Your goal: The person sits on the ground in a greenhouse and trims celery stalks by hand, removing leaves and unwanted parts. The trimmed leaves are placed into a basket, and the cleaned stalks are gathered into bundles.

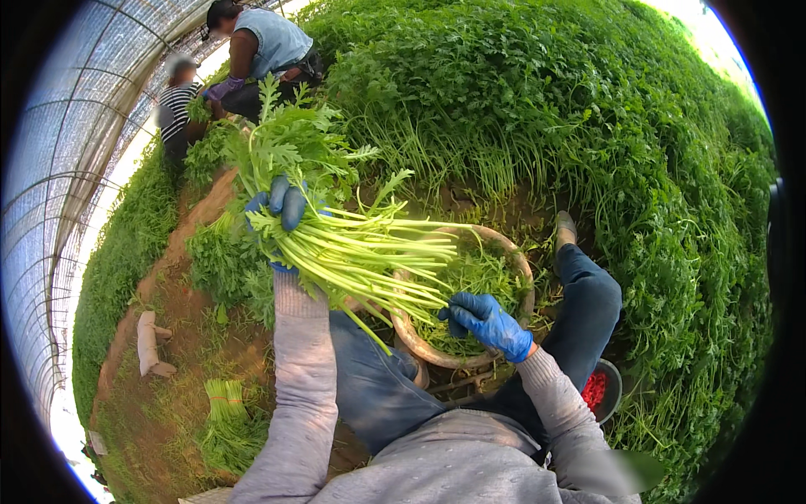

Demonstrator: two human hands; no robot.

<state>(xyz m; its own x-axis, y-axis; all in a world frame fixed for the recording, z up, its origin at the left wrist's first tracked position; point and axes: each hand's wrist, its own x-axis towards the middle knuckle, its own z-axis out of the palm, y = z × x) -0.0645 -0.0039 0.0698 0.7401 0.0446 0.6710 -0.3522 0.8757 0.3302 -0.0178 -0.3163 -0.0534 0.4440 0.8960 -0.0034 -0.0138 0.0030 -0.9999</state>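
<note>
My left hand [284,211], in a blue glove, grips a thick bunch of leafy greens [371,252] that look like crown daisy. Its pale cut stems fan out to the right, and its lobed leaves spread beyond my fingers. At the lower stem tips is my right hand [485,321], also blue-gloved, with its fingers curled together. Whether a stem is pinched between those fingers, I cannot tell. Below the stems, a round, worn-rimmed tub [524,271] between my legs holds loose leaves and trimmings [485,271].
Dense standing greens [504,82] rise ahead and to the right. Left lie piled greens [223,258], a banded bundle [225,400] and a pale object [150,343]. A bucket of red bands [595,390] stands by my right leg. Two people [267,47] work at upper left.
</note>
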